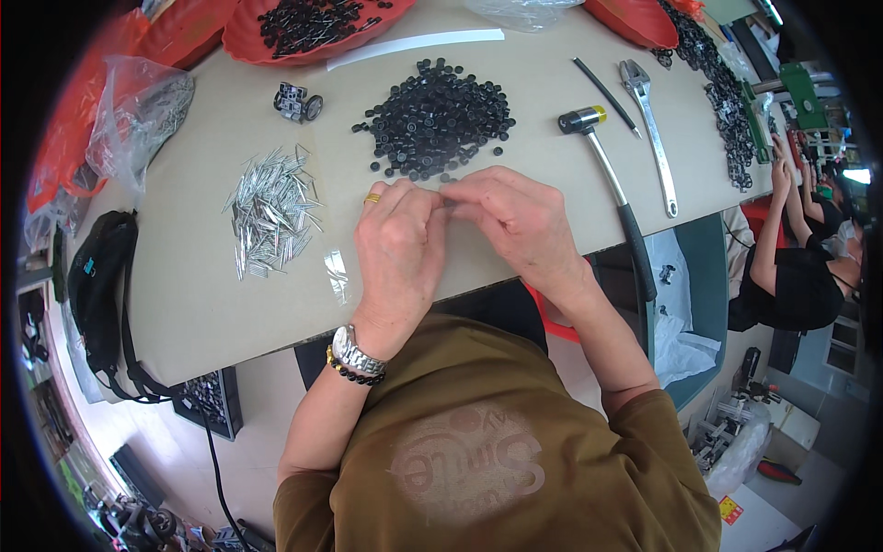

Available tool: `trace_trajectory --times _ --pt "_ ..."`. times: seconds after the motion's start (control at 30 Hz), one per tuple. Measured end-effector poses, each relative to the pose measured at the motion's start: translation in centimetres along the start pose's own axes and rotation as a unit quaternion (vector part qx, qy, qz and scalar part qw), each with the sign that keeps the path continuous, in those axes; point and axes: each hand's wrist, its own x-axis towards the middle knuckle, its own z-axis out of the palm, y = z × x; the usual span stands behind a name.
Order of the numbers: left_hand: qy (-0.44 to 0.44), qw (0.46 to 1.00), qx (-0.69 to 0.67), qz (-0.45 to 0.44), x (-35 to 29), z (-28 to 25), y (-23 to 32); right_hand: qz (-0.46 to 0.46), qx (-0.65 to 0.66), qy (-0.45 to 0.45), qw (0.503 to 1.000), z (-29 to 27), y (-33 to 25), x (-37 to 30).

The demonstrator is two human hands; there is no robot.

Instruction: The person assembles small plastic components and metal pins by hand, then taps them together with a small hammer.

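Observation:
My left hand [397,241] and my right hand [526,224] meet at the fingertips, just above the tabletop. Both are pinched closed. Whatever sits between the fingers is hidden or too small to name. Right beyond the fingertips spreads a heap of small round black wheels [437,115], a few lying close to my fingers. To the left of my left hand lies a pile of thin silver metal pins [269,216]. Farther back stands a small metal and black piece with wheels [296,103]. A strip of clear tape [337,276] lies beside my left wrist.
At right lie a mallet [602,161], an adjustable wrench [656,138] and a thin black rod [607,96]. A red tray [303,58] of black-tipped pins and a white strip [414,48] sit at the back. A black bag [101,294] hangs left; a co-worker [800,276] works right.

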Motion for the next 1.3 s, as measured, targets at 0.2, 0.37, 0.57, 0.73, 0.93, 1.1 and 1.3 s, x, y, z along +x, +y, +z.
trace_trajectory --times 0.2,0.37,0.57,0.73,0.93,1.1,1.3 --pt "-0.013 1.000 -0.004 -0.011 -0.2 -1.1 0.0 0.054 -0.034 0.054 0.996 -1.4 0.9 0.1" --pt "-0.017 0.999 0.013 -0.037 -0.9 -2.9 -0.6 0.107 -0.063 0.032 0.992 -0.7 1.1 0.5" --pt "-0.004 0.999 0.013 -0.053 -1.4 -3.0 -0.9 0.089 -0.083 0.003 0.993 1.2 0.8 1.1" --pt "0.007 0.999 -0.005 -0.049 -1.3 -2.9 -1.1 0.071 -0.116 0.008 0.991 1.4 1.1 0.9" --pt "0.008 0.999 -0.004 -0.049 -1.3 -2.8 -1.1 0.118 -0.066 -0.006 0.991 0.1 0.6 0.7" --pt "0.009 0.999 -0.009 -0.052 -1.6 -2.9 -1.1 0.108 -0.284 0.105 0.947 -6.0 3.2 0.3" --pt "0.012 0.998 -0.009 -0.067 -1.6 -2.7 -1.2 0.200 -0.366 0.046 0.908 -7.8 6.2 -1.6"
